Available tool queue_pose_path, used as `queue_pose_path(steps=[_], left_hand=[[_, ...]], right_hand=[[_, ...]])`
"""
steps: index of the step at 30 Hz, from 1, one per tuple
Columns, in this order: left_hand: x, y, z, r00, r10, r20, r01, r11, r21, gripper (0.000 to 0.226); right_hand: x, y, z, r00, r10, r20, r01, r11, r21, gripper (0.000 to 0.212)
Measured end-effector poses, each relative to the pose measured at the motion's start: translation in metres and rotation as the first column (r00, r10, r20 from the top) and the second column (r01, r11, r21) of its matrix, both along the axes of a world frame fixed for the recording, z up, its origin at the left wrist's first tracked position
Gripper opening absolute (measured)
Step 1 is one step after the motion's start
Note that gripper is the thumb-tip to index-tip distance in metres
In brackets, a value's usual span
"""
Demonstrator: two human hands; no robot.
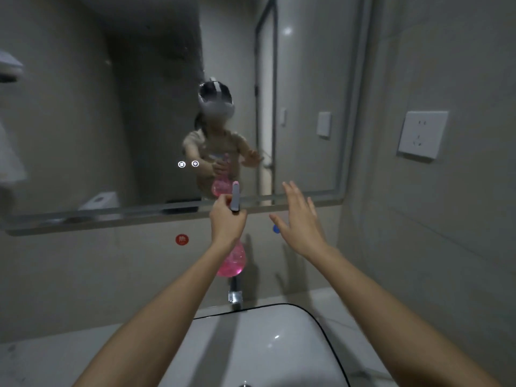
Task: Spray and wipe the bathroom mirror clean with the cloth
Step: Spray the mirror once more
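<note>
Left hand grips the neck of a pink spray bottle, fingers curled round it just below the mirror's lower edge. Grey nozzle head sticks up above the fist, overlapping the mirror frame. Bottle's round pink body hangs below the wrist, above the tap.

Right hand is raised beside the bottle, fingers straight and spread, holding nothing, fingertips reaching the mirror's lower edge. Whether it touches the glass cannot be told.

Mirror spans the wall above the sink; two small lit icons glow on the glass left of the bottle. Reflection shows the person with bottle and open palm.

Sink, white, sits in the counter directly under the bottle. Red round sticker on the wall left of the bottle; blue one partly hidden behind the right hand. Socket on the side wall, right of the mirror.
</note>
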State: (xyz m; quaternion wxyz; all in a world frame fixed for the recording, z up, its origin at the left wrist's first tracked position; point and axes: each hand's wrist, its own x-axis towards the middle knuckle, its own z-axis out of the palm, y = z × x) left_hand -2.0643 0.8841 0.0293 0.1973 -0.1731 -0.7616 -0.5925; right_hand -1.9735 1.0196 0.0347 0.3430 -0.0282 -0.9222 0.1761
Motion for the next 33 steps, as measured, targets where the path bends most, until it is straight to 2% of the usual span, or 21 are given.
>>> queue_pose_path(steps=[6, 12, 15, 21, 26, 31, 33], left_hand=[[0.013, 0.093, 0.001, 0.999, -0.053, -0.012, 0.054, 0.996, 0.066, 0.01], [0.026, 0.174, -0.002, 0.998, -0.061, 0.024, 0.06, 0.998, 0.017, 0.007], [0.028, 0.194, 0.002, 0.997, -0.048, 0.064, 0.046, 0.998, 0.036, 0.008], [0.012, 0.202, 0.022, 0.999, -0.028, -0.032, 0.029, 0.999, 0.038, 0.013], [0.001, 0.194, 0.079, 0.99, -0.061, -0.123, 0.067, 0.997, 0.047, 0.009], [0.001, 0.187, 0.175, 0.929, 0.011, -0.371, -0.004, 1.0, 0.022, 0.018], [0.007, 0.187, 0.212, 0.904, 0.032, -0.427, -0.022, 0.999, 0.029, 0.022]], right_hand=[[0.019, 0.077, 0.0, 0.997, -0.073, 0.008, 0.073, 0.997, -0.012, 0.072], [0.026, 0.151, -0.007, 0.99, -0.116, 0.087, 0.117, 0.993, -0.007, 0.071], [0.019, 0.163, -0.004, 0.988, -0.096, 0.122, 0.096, 0.995, 0.004, 0.072], [0.006, 0.163, 0.021, 0.994, -0.041, 0.1, 0.037, 0.998, 0.048, 0.074], [-0.005, 0.16, 0.082, 1.0, -0.03, 0.001, 0.03, 0.995, 0.091, 0.075], [-0.01, 0.153, 0.157, 0.98, -0.031, -0.197, 0.057, 0.99, 0.129, 0.076], [-0.006, 0.153, 0.182, 0.968, -0.029, -0.251, 0.067, 0.987, 0.146, 0.077]])
